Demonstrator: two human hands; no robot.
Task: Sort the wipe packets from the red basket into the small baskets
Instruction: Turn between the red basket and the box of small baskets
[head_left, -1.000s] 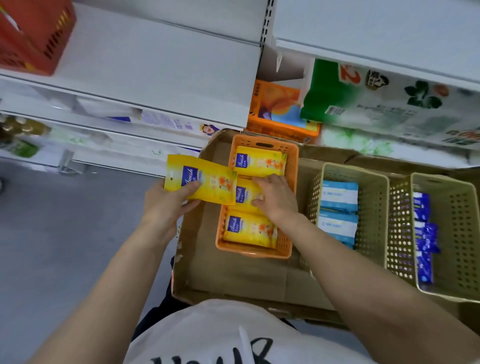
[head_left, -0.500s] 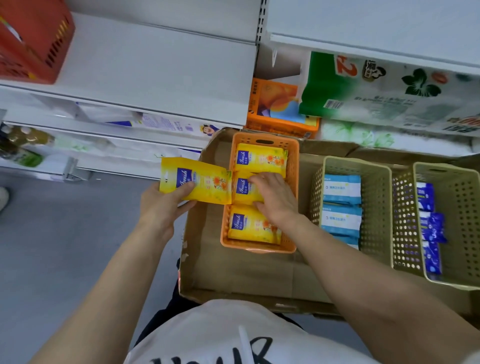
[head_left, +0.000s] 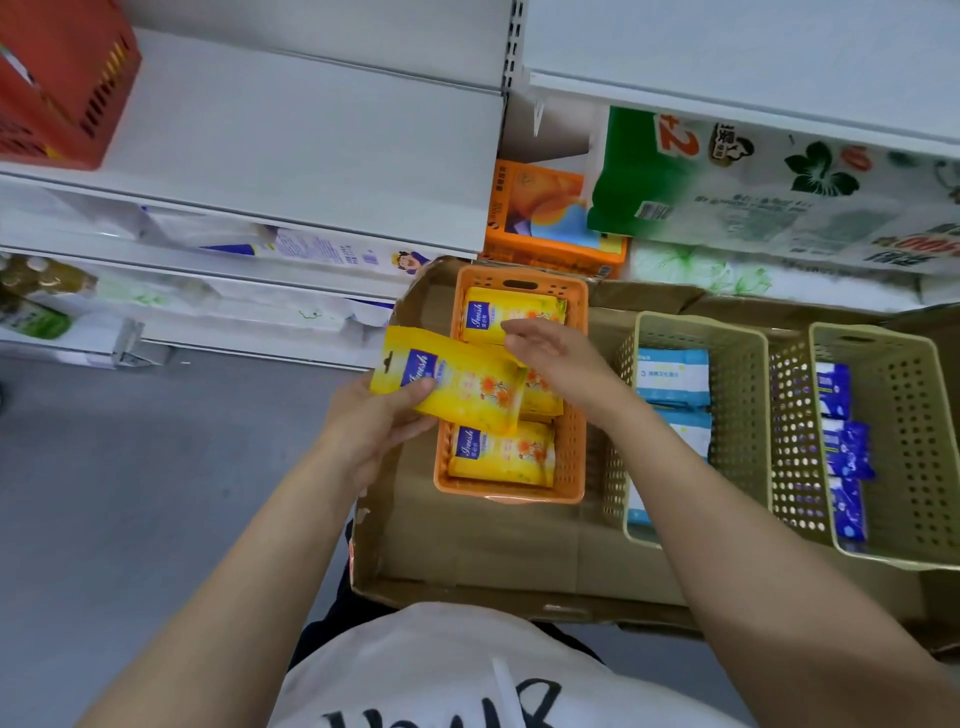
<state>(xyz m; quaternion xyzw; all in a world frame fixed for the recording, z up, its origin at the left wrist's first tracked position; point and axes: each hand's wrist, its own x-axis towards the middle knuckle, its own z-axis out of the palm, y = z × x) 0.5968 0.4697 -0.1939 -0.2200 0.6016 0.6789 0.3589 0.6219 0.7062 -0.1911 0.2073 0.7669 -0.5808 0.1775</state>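
Observation:
My left hand grips a yellow wipe packet and holds it tilted over the left rim of the small orange basket. Yellow packets lie flat inside that basket. Above the basket's middle hovers my right hand, fingers spread, close to the held packet's right edge; I cannot tell whether it touches it. A beige basket to the right holds light blue packets. Another beige basket further right holds dark blue packets. The red basket stands on the white shelf at top left.
All three small baskets sit in a shallow cardboard tray. White shelves run along the back, with an orange box and green-and-white tissue packs behind the tray. Grey floor lies to the left.
My left hand has brought the yellow packet rightward over the orange basket. My right hand has lifted off the packets in the basket and opened toward the held packet.

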